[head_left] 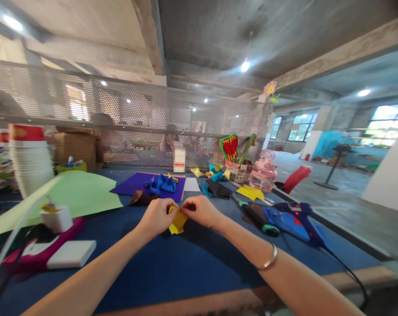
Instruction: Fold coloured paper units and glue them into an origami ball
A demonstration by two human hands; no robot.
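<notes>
The yellow paper (177, 223), folded small, is in the middle of the scene, near the front of the blue table (172, 274). The left hand (156, 215) pinches its top on the left side. The right hand (202, 210) pinches the top on the right, with its fingers close together. A silver bracelet (269, 258) sits on the right arm.

Just past the hands, a bit to the left, is brown paper (140, 197). Behind that lies a purple sheet (128, 186) with blue folded shapes (166, 183) on it. To the right are black paper (219, 188) and yellow sheets (250, 192). Nearer on the right are a cutter (259, 220) with a black and green handle and a blue glue gun (300, 216).

On the left, a big light green sheet (83, 186) lies behind a pink power strip (70, 232). Farther left stands a tall stack of paper cups (34, 164). On the far right, a basket (238, 171) stands beside a pink jar (263, 175). A gray screen (136, 105) full of holes stands at the back.
</notes>
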